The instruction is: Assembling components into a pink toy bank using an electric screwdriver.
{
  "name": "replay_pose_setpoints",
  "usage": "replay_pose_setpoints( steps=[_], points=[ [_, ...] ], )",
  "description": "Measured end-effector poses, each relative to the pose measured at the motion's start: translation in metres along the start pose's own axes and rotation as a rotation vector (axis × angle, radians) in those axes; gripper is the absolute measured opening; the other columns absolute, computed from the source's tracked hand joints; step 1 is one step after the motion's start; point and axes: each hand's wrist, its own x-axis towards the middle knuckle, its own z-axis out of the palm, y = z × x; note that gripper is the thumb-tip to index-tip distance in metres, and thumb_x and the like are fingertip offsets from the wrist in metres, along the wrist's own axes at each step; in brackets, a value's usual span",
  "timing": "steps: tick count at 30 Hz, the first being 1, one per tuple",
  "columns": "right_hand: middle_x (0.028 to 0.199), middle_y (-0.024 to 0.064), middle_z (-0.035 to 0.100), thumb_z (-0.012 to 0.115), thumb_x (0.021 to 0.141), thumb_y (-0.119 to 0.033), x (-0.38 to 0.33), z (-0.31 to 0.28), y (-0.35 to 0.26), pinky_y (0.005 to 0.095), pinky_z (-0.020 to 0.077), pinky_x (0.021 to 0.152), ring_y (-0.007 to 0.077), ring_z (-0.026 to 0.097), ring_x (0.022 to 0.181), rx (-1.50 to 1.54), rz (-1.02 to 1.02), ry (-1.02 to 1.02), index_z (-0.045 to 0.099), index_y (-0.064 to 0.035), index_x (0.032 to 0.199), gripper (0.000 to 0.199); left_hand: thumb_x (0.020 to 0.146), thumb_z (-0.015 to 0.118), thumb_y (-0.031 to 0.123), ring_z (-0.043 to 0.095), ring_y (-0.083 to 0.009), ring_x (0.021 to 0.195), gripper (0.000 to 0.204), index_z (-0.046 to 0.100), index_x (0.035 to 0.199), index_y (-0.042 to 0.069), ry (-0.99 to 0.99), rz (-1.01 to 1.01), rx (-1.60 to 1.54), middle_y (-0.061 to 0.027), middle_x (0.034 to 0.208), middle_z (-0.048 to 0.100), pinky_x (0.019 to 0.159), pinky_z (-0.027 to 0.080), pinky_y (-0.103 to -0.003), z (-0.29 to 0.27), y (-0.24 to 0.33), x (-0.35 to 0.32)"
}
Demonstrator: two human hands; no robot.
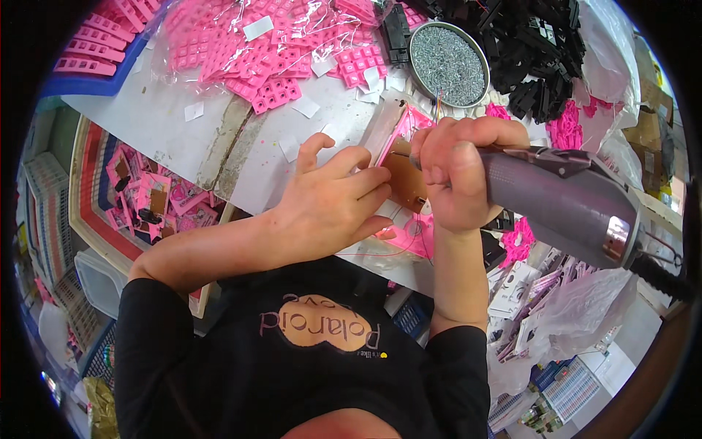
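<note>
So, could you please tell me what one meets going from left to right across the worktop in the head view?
Pink parts tray → left hand → brown board → right hand → grey electric screwdriver.

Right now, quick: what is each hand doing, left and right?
Left hand: open, fingers resting flat on the brown board, steadying it.
Right hand: closed around the grey electric screwdriver, tip at the board.

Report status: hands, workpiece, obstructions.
Left hand flat on pink plastic housing with brown circuit board. Right hand in closed grip on grey electric screwdriver. Nothing blocking.
</note>
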Motion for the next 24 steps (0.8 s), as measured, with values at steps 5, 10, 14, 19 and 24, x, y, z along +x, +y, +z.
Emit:
replay_pose_setpoints(
  steps=[5,10,14,19,24],
  points=[
    [0.061,0.0047,0.050,0.059,0.091,-0.002,0.000,0.005,0.002,0.0339,0.0470,0.053,0.0118,0.045,0.049,-0.079,-0.045,-0.062,0.043,-0.0067,0.094,0.018,0.072,0.079,0.039,0.052,-0.0183,0.109,0.041,0.071,0.104,0.016,-0.045,-0.010,-0.003,0.0055,0.113,0.062,0.096,0.029,-0.053,-0.002,0.000,-0.002],
    [0.062,0.0044,0.049,0.061,0.094,-0.008,0.005,0.000,0.007,0.0336,0.0460,0.052,0.0109,0.043,0.049,-0.025,-0.003,-0.150,0.046,-0.0049,0.101,0.017,0.071,0.079,0.037,0.052,-0.0181,0.108,0.040,0.071,0.103,0.015,-0.017,-0.011,0.017,0.0047,0.112,0.063,0.097,0.028,-0.052,-0.001,0.000,-0.002],
    [0.068,0.0065,0.059,0.065,0.087,-0.001,0.025,-0.014,0.009,0.0259,0.0463,0.052,0.0106,0.052,0.052,0.351,0.069,0.050,0.056,0.0021,0.103,0.018,0.072,0.079,0.035,0.053,-0.0171,0.107,0.036,0.071,0.100,0.013,-0.003,-0.003,-0.023,0.0040,0.109,0.062,0.097,0.028,-0.051,-0.002,0.001,0.000],
    [0.060,0.0028,0.045,0.053,0.092,-0.004,0.023,-0.011,0.016,0.0314,0.0434,0.053,0.0099,0.042,0.052,0.126,0.137,0.041,0.050,-0.0028,0.107,0.016,0.075,0.077,0.033,0.052,-0.0157,0.105,0.030,0.070,0.095,0.012,0.009,-0.009,-0.025,0.0043,0.102,0.060,0.097,0.028,-0.051,0.000,0.000,-0.001],
    [0.059,0.0000,0.041,0.051,0.096,-0.008,0.027,-0.013,0.005,0.0323,0.0402,0.052,0.0104,0.039,0.051,0.211,0.006,0.041,0.051,-0.0055,0.108,0.013,0.075,0.078,0.028,0.055,-0.0181,0.104,0.030,0.070,0.099,0.012,-0.021,-0.023,-0.127,0.0026,0.108,0.064,0.094,0.030,-0.047,-0.006,-0.005,0.004]
  ],
)
